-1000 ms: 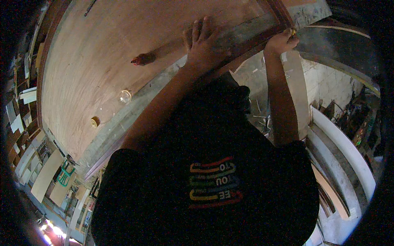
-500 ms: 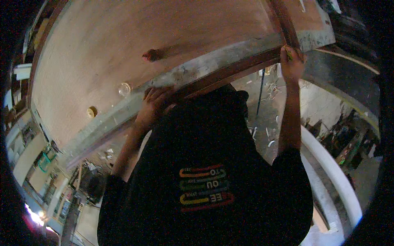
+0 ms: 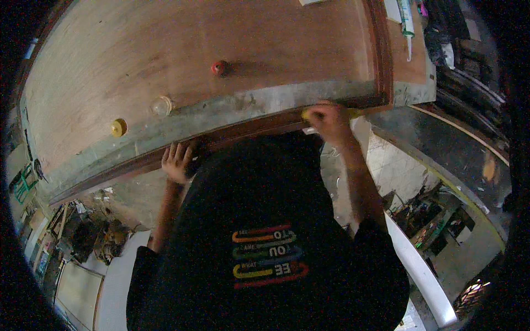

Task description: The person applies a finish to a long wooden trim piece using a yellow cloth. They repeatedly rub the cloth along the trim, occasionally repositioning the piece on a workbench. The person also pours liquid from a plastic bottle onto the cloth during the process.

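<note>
A brown wooden frame (image 3: 381,66) borders a large plywood panel (image 3: 287,44). My right hand (image 3: 331,124) grips a small yellow object (image 3: 306,115), too hidden to name, at the front rail near its right end. Farther left, the fingers of my left hand (image 3: 178,160) lie spread against that rail. On the panel are a small red object (image 3: 219,68), a clear round container (image 3: 162,105) and a yellow lid-like piece (image 3: 118,127). A pale grey, stained strip (image 3: 259,94) runs inside the front rail.
A green-and-white tube (image 3: 406,16) lies at the panel's back right, beside dark clutter (image 3: 447,33). A long white curved board (image 3: 419,276) is at lower right. Scrap pieces (image 3: 94,237) lie on the floor at lower left, near white boards (image 3: 118,265).
My left hand has come off the panel down to the front rail. My right hand has moved left from the frame's corner, still holding the yellow object. The whole view has shifted.
</note>
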`<state>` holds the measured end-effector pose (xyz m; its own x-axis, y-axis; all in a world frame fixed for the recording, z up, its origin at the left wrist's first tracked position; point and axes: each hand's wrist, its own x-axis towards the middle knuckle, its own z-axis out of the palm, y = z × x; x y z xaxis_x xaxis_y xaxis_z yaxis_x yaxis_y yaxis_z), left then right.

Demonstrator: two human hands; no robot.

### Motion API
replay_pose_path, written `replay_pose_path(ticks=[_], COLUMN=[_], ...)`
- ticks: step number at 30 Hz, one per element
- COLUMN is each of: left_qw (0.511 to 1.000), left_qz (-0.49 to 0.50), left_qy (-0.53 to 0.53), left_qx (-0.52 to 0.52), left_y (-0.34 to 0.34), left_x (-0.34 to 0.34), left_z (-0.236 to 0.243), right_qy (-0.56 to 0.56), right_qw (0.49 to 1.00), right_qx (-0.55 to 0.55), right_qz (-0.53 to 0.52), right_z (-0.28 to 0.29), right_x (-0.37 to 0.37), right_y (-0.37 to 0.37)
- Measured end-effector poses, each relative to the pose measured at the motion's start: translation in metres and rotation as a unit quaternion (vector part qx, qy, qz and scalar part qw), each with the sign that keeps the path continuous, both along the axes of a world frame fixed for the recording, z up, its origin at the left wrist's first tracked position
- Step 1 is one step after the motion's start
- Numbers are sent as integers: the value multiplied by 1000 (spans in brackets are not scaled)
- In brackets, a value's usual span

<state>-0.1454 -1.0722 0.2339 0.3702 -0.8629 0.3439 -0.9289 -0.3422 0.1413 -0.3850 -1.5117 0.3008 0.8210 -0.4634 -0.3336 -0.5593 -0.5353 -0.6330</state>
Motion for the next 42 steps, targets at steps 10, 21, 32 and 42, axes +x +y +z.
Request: replay_pose_path(ticks=[10,21,32,42], left_qw=[999,999,1000,1000], left_qz=[-33,-19,-4,-24], left_qy=[-16,-39,-3,6], left_qx=[-32,-13,-9,1], left_y=[-2,9,0,8], left_x=[4,4,-6,1], left_z=[1,-14,-4,-4], right_qy=[34,222,-65,-82], right_qw=[993,955,987,931], right_qx=[-96,-178,-27,-356], right_qz=[61,-84,143,16], right_z=[3,38,14,-5], right_x=[-8,-42,78,-93], right_y=[-34,-113,95,-87])
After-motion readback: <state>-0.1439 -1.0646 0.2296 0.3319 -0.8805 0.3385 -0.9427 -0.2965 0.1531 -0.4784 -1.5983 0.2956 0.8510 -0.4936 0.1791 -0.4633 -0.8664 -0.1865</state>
